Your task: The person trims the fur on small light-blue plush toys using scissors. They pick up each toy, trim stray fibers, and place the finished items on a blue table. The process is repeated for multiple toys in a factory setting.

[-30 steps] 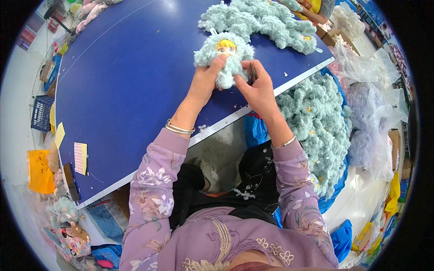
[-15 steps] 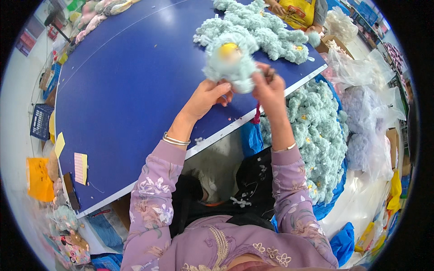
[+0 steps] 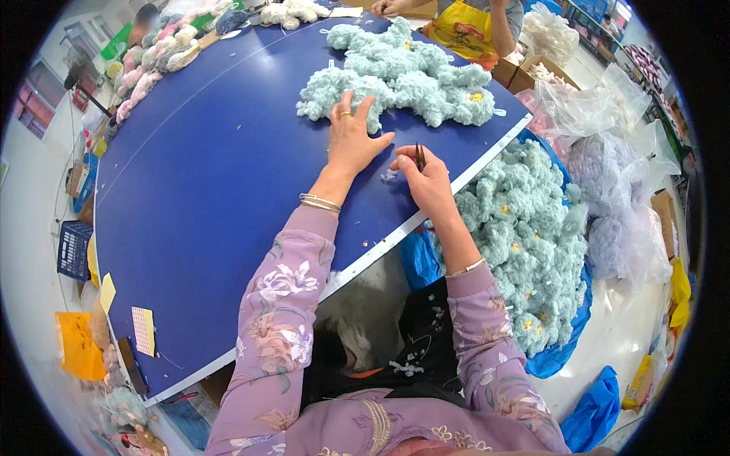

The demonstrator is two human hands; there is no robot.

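Observation:
My left hand (image 3: 352,140) reaches over the table with its fingers spread, the fingertips touching the near edge of a fluffy pale blue-green plush piece (image 3: 327,90). This piece lies against a heap of similar plush pieces (image 3: 411,72), some showing yellow patches. To the right, my right hand (image 3: 430,182) is closed around a small dark two-pointed tool (image 3: 420,157), its points up; whether it is tweezers or thread snips I cannot tell. Beside those fingers a tuft of pale fluff (image 3: 389,175) lies on the blue table (image 3: 220,205).
Right of the table's white edge stands a blue bag (image 3: 559,363) full of plush pieces. Clear plastic sacks (image 3: 616,182) are beyond it. Across the table is a person in a yellow apron (image 3: 462,30). Several plush toys (image 3: 156,57) line the far left edge; a sticker sheet (image 3: 143,330) lies nearer.
The plush piece held up between both hands is now down at the heap. My left hand has opened and moved forward; my right hand has drawn lower, keeping the dark tool.

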